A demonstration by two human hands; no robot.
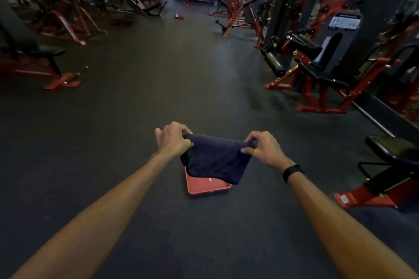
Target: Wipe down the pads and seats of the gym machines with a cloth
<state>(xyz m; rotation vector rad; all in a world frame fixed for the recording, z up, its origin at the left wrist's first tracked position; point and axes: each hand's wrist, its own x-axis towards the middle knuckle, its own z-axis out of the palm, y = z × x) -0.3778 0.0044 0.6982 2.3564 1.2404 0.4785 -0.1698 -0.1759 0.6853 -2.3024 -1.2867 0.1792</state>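
fingers of the left hand and right hand pinch the top corners of a dark cloth, stretched between them above a red tray on the floor. cloth looks ready; next, carry it to the nearest seat, at right.

Both forearms are bare all the way up from the bottom corners of the frame, no sleeves showing. Only thing worn is a black wristband on the right wrist, lower right of centre, plain and snug.
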